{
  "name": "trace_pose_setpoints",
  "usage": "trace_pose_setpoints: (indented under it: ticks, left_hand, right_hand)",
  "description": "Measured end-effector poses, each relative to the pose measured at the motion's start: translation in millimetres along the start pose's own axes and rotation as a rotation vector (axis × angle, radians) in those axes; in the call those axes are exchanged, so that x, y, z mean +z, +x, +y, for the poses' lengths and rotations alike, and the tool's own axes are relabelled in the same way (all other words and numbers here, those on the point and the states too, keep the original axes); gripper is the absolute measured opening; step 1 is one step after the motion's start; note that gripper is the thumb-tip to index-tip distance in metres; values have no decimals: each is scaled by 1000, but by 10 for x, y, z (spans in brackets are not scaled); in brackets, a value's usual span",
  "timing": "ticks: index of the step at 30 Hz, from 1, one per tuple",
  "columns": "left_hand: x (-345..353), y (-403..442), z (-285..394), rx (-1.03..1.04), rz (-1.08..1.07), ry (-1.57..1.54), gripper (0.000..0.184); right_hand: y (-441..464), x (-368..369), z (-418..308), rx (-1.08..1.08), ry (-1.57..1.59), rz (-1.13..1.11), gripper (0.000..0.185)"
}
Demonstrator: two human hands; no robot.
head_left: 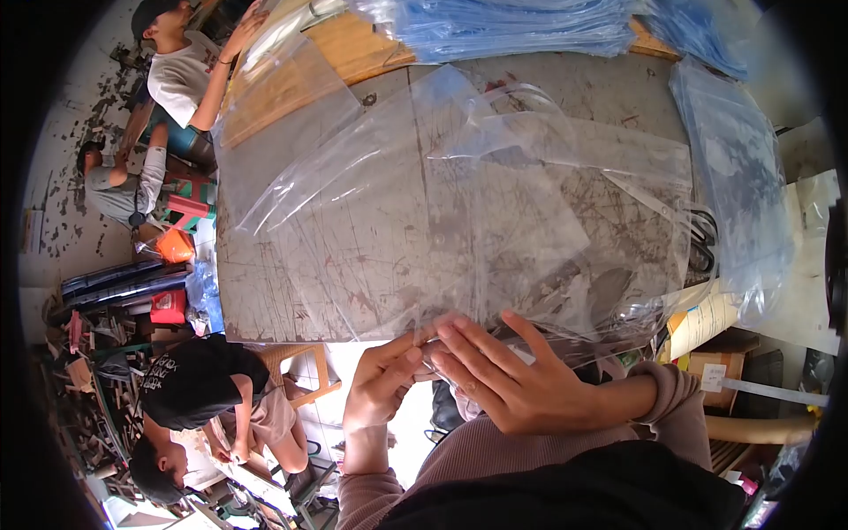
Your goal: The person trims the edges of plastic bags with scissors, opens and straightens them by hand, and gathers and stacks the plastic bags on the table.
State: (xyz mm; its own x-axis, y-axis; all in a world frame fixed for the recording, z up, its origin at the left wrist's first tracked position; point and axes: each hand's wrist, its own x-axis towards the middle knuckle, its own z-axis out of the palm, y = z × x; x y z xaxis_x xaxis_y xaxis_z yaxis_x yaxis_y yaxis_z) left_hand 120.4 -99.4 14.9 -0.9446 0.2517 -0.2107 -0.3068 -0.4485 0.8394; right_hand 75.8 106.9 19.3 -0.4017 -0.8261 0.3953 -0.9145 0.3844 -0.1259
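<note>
Black cloth sits nearest at 6 o'clock, worn over a ribbed mauve top. On my remote feed both hands meet at the near table edge. Left hand, toward 7 o'clock, pinches the near edge of a clear plastic sheet between thumb and fingers. Right hand, toward 5 o'clock, lays straight fingers along the same edge; I cannot tell if it grips or only presses. Sheet spreads up from the hands toward 12 o'clock, over the scratched grey table; other film overlaps, layers hard to separate.

Progress, my judgement: partway. Edge is gathered in the fingers, most of the sheet lies spread out and looks left to handle. Bluish plastic stack at 12 o'clock, draped plastic sheets between 2 and 3; finished or waiting, I can't say. Probably black-handled scissors at 3, not in either hand. Co-workers: white shirt at 10, black T-shirt at 8.
</note>
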Motion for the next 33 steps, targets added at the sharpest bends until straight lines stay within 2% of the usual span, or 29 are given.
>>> trace_pose_setpoints:
  ticks: [1,3,10,12,13,15,17,18,20,22,23,26,27,29,32,33]
  left_hand:
    - [-11,-11,1,-4,2,-3,49]
    - [-29,-14,-4,-74,38,-227,45]
    - [102,110,-59,-110,251,-63,49]
    - [85,119,-138,26,298,113,56]
    - [76,117,-163,27,298,113,56]
    - [64,121,-183,98,240,306,63]
    - [144,147,-194,148,272,353,66]
    - [180,159,-186,195,304,396,69]
    - [213,148,-140,199,295,452,75]
    - [260,136,-93,309,310,731,78]
    - [342,153,-45,352,355,740,82]
    - [361,159,49,403,358,703,81]
    - [415,182,125,373,353,588,80]
    - [296,253,142,420,356,373,71]
    - [253,386,259,474,385,155,50]
    - [239,396,316,441,383,92,44]
  right_hand:
    - [11,4,-5,-10,-35,-21,46]
    - [16,14,-8,-17,-69,-45,46]
    - [-41,215,16,-24,-31,-135,61]
    - [-55,272,18,-9,20,-158,65]
    - [-66,309,23,12,70,-148,69]
    - [-54,312,46,30,115,-134,73]
    - [-28,241,88,61,327,-137,73]
    - [-15,185,144,60,320,-134,73]
    - [35,33,315,24,641,-135,70]
    - [101,-137,477,8,515,-144,71]
    - [111,-229,531,-10,400,-161,72]
    - [105,-468,600,107,330,-191,83]
    - [69,-544,591,130,297,-179,83]
    - [-39,-653,506,169,225,-279,92]
    - [-296,-616,393,246,162,-196,97]
    - [-383,-590,355,305,46,-146,89]
